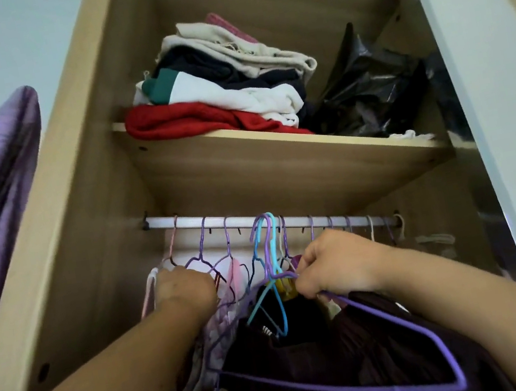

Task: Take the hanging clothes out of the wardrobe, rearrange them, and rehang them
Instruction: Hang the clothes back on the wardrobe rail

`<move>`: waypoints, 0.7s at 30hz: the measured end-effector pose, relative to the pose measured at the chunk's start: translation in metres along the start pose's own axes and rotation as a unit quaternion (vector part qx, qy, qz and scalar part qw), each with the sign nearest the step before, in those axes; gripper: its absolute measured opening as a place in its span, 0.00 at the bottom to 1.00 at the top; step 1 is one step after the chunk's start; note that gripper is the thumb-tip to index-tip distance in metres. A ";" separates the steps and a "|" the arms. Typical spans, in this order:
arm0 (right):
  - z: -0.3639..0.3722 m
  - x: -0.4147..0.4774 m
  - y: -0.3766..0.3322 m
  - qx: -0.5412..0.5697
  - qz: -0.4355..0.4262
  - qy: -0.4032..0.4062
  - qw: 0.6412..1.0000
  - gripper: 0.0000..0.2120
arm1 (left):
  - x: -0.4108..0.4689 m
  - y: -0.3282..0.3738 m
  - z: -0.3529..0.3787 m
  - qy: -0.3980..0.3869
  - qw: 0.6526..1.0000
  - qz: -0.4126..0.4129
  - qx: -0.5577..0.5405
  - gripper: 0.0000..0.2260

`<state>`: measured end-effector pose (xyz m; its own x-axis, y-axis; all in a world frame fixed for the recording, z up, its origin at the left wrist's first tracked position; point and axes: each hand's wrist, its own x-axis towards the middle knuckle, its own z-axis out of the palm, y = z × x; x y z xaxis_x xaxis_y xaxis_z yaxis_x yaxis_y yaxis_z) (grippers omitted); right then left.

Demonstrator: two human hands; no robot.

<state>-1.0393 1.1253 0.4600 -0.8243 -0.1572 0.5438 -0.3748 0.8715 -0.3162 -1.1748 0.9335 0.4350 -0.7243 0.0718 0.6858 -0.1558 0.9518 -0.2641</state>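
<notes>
Hooks [267, 228] bunch at the middle of the rail [213, 225], where the right hand [334, 264] pinches the neck of a purple hanger [412, 333] carrying a dark maroon garment [313, 358], low and near. The left hand [183, 287] is pushed among the hangers [207, 259] to the left, fingers hidden, so its grip cannot be told. Pulling now could snag the tangled blue hanger [280, 294] and drag it down, or tip the garment off.

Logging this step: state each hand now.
Left hand: fingers hidden among hangers, cannot tell.
Right hand: closed, gripping the purple hanger.
</notes>
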 end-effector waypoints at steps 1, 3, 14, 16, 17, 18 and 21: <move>0.002 0.006 -0.001 -0.001 0.002 0.000 1.000 0.05 | -0.001 -0.004 0.001 0.006 1.000 -0.003 0.001 0.13; 0.007 0.016 -0.004 -0.005 0.000 0.001 1.000 0.04 | 0.000 -0.011 0.004 0.008 1.000 -0.013 0.003 0.14; 0.005 0.046 -0.012 -0.069 -0.012 0.009 0.998 0.06 | 0.004 -0.039 0.013 -0.052 0.995 -0.086 0.025 0.17; 0.002 0.047 -0.009 -0.075 -0.011 0.017 0.997 0.07 | 0.004 -0.038 0.014 -0.060 0.993 -0.089 0.040 0.17; 0.001 0.047 -0.008 -0.079 -0.013 0.020 0.997 0.08 | 0.004 -0.037 0.014 -0.066 0.993 -0.091 0.043 0.17; -0.001 0.048 -0.007 -0.080 -0.016 0.022 0.996 0.10 | 0.004 -0.037 0.014 -0.073 0.992 -0.096 0.042 0.17; -0.002 0.049 -0.006 -0.097 -0.022 0.022 0.995 0.11 | 0.004 -0.035 0.008 -0.055 0.992 -0.114 -0.017 0.18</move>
<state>-1.0762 1.1132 0.4901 -0.7882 -0.1811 0.5881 -0.3182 0.9380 -0.1375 -1.1776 0.8979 0.4417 -0.7416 -0.1769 0.6471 -0.3022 0.9493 -0.0868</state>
